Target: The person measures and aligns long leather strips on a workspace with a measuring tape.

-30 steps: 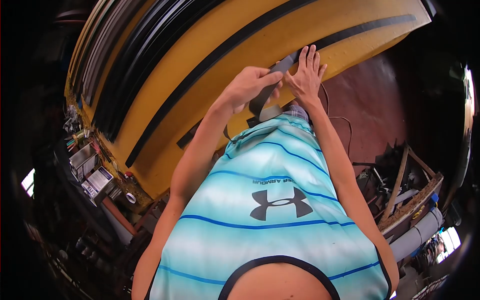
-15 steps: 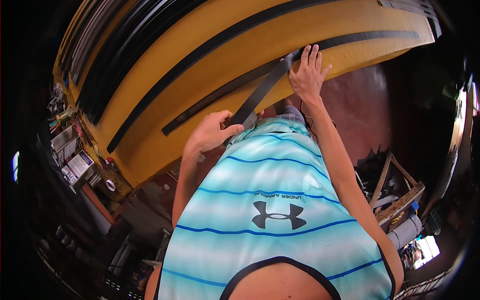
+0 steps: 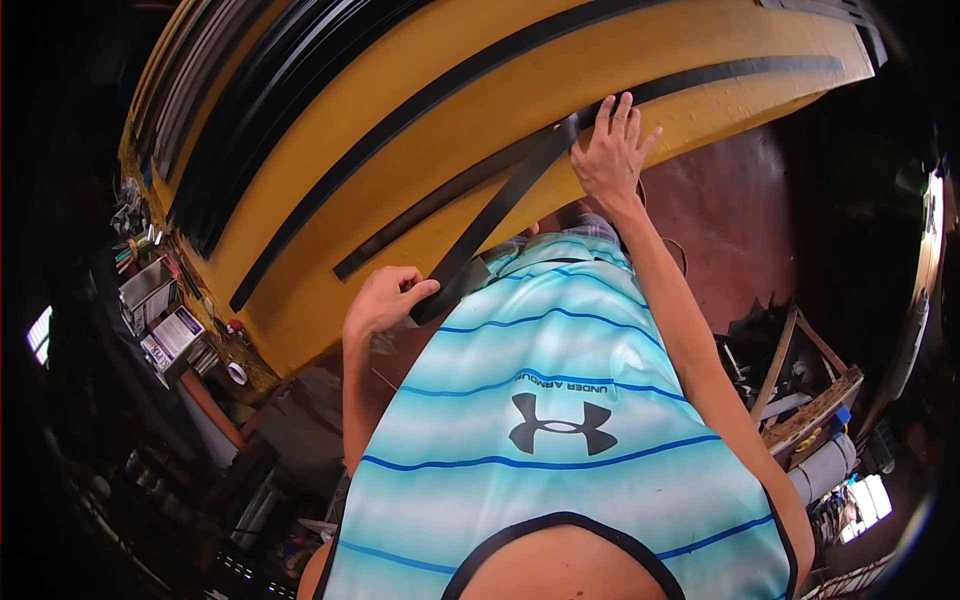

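On a yellow table (image 3: 300,330), a long black strip (image 3: 745,68) runs under my right hand (image 3: 612,165), which lies with fingers stretched out and pressing on it. Beside that hand a flat black band (image 3: 500,205) lifts off at an angle and comes down toward my body. My left hand (image 3: 385,300) has its thumb and curled fingers at the free lower end of this band, over the table's near edge. A thinner dark strip (image 3: 430,210) stays flat on the table beyond the raised band. How the two join under my right fingers is hidden.
Another long black strip (image 3: 410,105) curves across the table, with a bundle of black strips (image 3: 270,110) farther left. Boxes and papers (image 3: 172,335) stand past the left edge. A wooden frame (image 3: 810,405) sits on the right, near the red floor (image 3: 720,220).
My left hand has moved left and toward my body, drawing the band's lower end with it. My right hand stays pressed in nearly the same place on the strip.
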A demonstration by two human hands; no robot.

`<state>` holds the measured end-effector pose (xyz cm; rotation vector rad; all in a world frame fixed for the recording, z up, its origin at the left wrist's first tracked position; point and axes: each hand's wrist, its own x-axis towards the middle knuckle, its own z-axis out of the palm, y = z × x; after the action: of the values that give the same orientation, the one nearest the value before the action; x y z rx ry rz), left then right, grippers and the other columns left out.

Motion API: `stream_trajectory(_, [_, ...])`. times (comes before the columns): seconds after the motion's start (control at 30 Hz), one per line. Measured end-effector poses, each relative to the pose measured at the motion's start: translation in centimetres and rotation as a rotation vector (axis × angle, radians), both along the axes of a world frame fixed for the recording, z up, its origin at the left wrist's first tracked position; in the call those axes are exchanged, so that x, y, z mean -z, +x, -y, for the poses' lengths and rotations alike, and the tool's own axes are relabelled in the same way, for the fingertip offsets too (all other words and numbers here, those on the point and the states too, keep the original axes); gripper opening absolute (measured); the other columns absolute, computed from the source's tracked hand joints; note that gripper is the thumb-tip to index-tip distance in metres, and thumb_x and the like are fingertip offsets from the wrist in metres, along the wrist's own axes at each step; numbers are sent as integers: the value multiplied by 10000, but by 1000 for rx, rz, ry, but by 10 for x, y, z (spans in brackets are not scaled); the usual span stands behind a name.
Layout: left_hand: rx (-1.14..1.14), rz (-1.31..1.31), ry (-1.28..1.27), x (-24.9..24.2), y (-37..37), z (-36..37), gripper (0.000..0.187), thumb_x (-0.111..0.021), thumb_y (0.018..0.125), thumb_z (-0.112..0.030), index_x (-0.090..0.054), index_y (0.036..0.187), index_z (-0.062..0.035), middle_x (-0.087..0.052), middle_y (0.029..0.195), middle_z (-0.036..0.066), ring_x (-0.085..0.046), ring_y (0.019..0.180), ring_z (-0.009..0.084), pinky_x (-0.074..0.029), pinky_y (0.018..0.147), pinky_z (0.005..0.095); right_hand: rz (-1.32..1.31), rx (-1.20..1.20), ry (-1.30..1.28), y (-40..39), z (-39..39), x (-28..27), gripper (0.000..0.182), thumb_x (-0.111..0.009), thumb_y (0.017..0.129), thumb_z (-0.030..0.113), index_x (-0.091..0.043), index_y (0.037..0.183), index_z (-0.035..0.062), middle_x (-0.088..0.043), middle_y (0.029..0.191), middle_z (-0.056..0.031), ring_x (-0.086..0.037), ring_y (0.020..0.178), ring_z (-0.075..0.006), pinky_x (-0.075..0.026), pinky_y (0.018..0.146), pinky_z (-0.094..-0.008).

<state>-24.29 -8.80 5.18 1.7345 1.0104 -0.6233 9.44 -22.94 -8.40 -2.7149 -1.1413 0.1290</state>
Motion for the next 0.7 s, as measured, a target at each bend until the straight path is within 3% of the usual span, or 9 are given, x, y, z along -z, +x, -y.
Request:
stream_trajectory(0.1, [45, -65, -145, 33, -14, -3, 419, -752, 922, -385, -680, 859, 23, -605, 666, 108, -537, 592, 189, -439, 580, 366, 13, -23, -16, -1, 0, -6, 940, -588, 916, 516, -284, 1580, -76, -147, 1700, -237, -257, 1504, -485, -40, 1167, -764])
stream_trajectory(0.2, [-12, -45, -387, 51, -23, 8, 445, -756, 922, -404, -639, 882, 24, -572, 679, 98, -506, 610, 198, -427, 592, 365, -8, -48, -54, -2, 0, -17, 928, -608, 905, 472, -283, 1575, -80, -158, 1700, -225, -250, 1514, -467, -53, 1187, -736])
stream_trajectory(0.23, [191, -4, -236, 53, -24, 8, 435, -775, 913, -385, -612, 901, 19, -560, 692, 94, -495, 647, 177, -428, 614, 360, -32, -56, -84, -2, 1, -19, 917, -617, 902, 439, -272, 1580, -73, -170, 1700, -215, -234, 1529, -452, -64, 1203, -713])
stream_trajectory(0.27, [186, -2, -242, 54, -27, 9, 435, -775, 913, -385, -612, 901, 19, -560, 692, 94, -495, 647, 177, -428, 614, 360, -32, -61, -90, -1, 2, -19, 917, -617, 902, 439, -272, 1580, -73, -170, 1700, -215, -234, 1529, -452, -64, 1203, -713])
stream_trajectory(0.4, [12, -32, -152, 30, -30, 17, 366, -797, 897, -310, -627, 945, 11, -570, 701, 94, -506, 681, 151, -429, 632, 339, 18, -152, -53, 6, 3, -15, 895, -579, 930, 487, -339, 1530, -131, -187, 1680, -260, -251, 1507, -478, -57, 1217, -687])
stream_trajectory(0.47, [-297, 57, -244, 27, -44, 22, 356, -796, 893, -291, -645, 1000, 14, -590, 734, 96, -527, 700, 137, -435, 648, 311, 31, -162, -29, 7, 1, -12, 878, -562, 945, 490, -353, 1519, -141, -208, 1670, -273, -245, 1512, -478, -62, 1223, -674])
stream_trajectory(0.53, [-300, 31, -218, 23, -47, 24, 368, -790, 892, -307, -667, 1002, 22, -637, 773, 123, -570, 707, 171, -460, 662, 332, 8, -151, -7, 8, 0, -9, 859, -534, 965, 499, -374, 1503, -151, -247, 1649, -295, -243, 1515, -482, -66, 1228, -663])
stream_trajectory(0.63, [-156, 45, -30, 44, -57, 37, 285, -748, 925, -257, -680, 942, 20, -677, 766, 76, -616, 710, 166, -474, 666, 324, 22, -172, -34, 8, 1, -12, 864, -532, 963, 503, -373, 1503, -152, -253, 1645, -299, -262, 1505, -488, -70, 1221, -674])
stream_trajectory(0.7, [99, -3, 276, 58, -56, 48, 304, -747, 915, -278, -704, 949, 21, -714, 813, 141, -681, 742, 287, -508, 687, 376, 13, -180, -45, 9, 3, -14, 868, -541, 957, 502, -374, 1502, -152, -254, 1644, -300, -264, 1503, -489, -74, 1219, -677])
